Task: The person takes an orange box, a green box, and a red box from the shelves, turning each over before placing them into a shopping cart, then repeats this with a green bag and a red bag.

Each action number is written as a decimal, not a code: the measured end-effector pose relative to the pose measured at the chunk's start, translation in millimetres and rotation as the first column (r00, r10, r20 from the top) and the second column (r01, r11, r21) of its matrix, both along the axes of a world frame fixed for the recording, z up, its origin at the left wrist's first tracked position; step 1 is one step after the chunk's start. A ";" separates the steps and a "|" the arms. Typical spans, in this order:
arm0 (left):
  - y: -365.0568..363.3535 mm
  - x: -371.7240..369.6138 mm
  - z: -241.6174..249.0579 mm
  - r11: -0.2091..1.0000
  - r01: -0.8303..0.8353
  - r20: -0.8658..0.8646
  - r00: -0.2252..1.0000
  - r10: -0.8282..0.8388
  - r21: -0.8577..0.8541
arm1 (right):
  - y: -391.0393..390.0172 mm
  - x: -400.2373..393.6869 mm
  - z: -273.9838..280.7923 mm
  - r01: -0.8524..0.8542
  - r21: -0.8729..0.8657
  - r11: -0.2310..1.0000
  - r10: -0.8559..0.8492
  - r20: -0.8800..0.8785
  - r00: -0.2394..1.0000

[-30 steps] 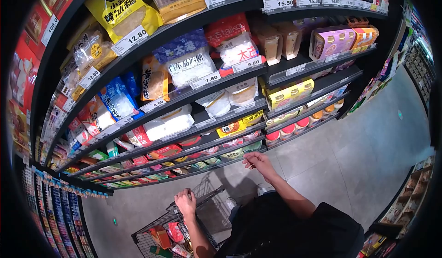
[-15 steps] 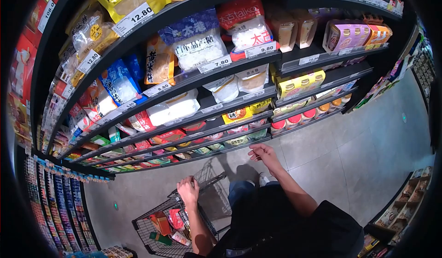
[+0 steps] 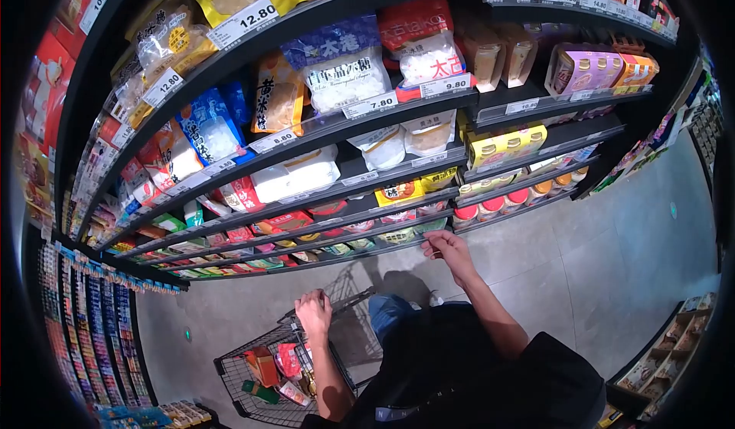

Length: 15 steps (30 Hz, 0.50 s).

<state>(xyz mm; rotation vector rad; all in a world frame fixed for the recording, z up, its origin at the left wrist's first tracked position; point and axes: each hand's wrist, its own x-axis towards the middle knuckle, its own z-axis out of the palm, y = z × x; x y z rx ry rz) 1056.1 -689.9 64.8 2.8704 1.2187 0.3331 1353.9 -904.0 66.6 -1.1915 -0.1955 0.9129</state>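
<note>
My left hand point(image 3: 313, 312) is closed over the handle bar point(image 3: 354, 300) of a black wire shopping cart point(image 3: 222, 366), at the lower left of the head view. Inside the cart lie a red packet point(image 3: 288, 360), an orange-red box point(image 3: 265, 368), a dark green box point(image 3: 260, 393) and a whitish pack point(image 3: 295, 394). Away from the cart, my right hand point(image 3: 450, 254) hangs in the air before the lowest shelves. Its fingers are loosely bent and apart, with nothing visible in them. Nearest to it in view are red-lidded jars point(image 3: 491, 206).
A long shelf unit point(image 3: 321, 134) spans the front, with bagged sugar point(image 3: 337, 65), drink packs point(image 3: 586, 69) and price tags. Another rack point(image 3: 84, 329) stands at left. At lower right is a display of cartons point(image 3: 674, 337). Grey floor tiles point(image 3: 597, 268) run between them.
The shelves have shifted slightly right and down in view. One jeans-clad leg has come forward. My right hand is slightly farther right, while my left hand stays on the cart handle.
</note>
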 end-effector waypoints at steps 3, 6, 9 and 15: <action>0.1 -0.9 -1.8 1.000 0.012 0.028 1.000 -0.012 -0.002 | 3.6 -2.3 -1.8 -0.023 0.005 1.000 0.023 0.007 1.000; -1.5 0.4 1.1 1.000 0.009 0.004 1.000 -0.009 -0.029 | 5.3 -3.5 -1.7 -0.036 0.015 0.999 0.036 0.012 0.999; -2.4 0.5 0.0 1.000 0.008 0.005 1.000 -0.008 -0.024 | 4.5 -4.3 -4.3 -0.022 0.018 1.000 0.022 0.010 1.000; 0.9 2.3 0.9 1.000 0.007 -0.018 1.000 -0.008 -0.020 | 2.2 -4.1 -3.9 0.001 0.002 1.000 -0.001 -0.010 1.000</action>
